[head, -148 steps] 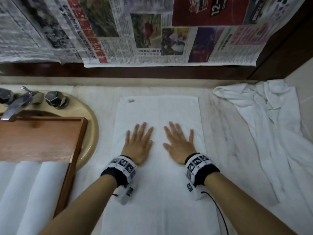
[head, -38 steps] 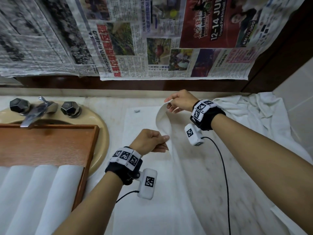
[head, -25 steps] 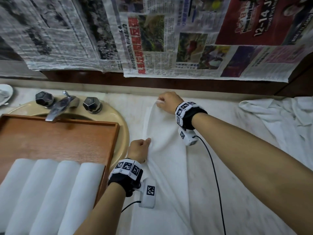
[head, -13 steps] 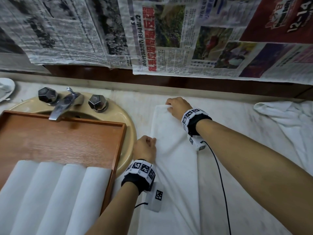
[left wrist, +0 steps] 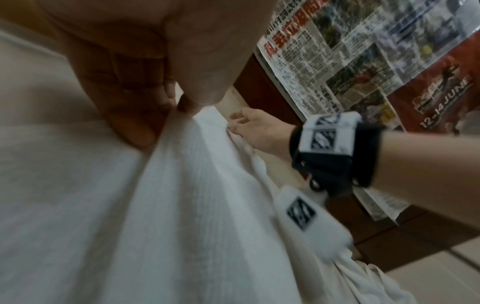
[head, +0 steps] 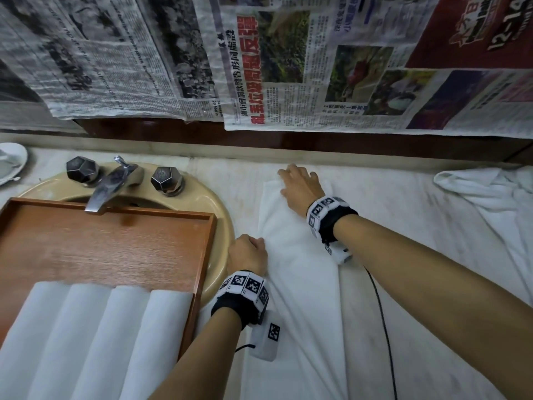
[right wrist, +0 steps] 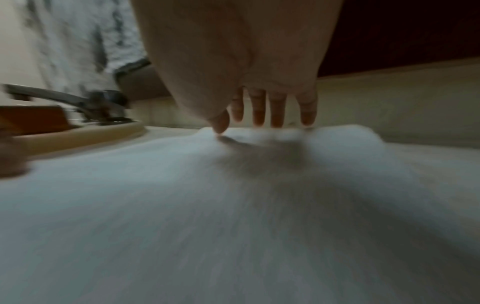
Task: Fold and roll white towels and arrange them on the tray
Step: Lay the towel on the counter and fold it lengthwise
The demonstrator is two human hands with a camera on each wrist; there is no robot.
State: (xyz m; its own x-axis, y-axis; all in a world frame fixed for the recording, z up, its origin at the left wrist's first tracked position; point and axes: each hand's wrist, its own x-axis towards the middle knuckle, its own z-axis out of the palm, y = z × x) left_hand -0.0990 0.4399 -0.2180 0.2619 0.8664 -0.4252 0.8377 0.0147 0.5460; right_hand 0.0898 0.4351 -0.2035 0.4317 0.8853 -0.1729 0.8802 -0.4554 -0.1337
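Nearest, four rolled towels (head: 95, 336) lie side by side at the near end of the tray (head: 207, 255), which sits over the sink. Just right of it, on the counter (head: 403, 226), the towel (head: 300, 284) lies folded lengthwise. The left hand (head: 248, 254) pinches its left edge between thumb and curled fingers; letting go early could let the layers slip apart. Farther back, the right hand (head: 300, 186) presses flat-fingered on the far end. Uneven pressure there may skew the fold and taper the roll.
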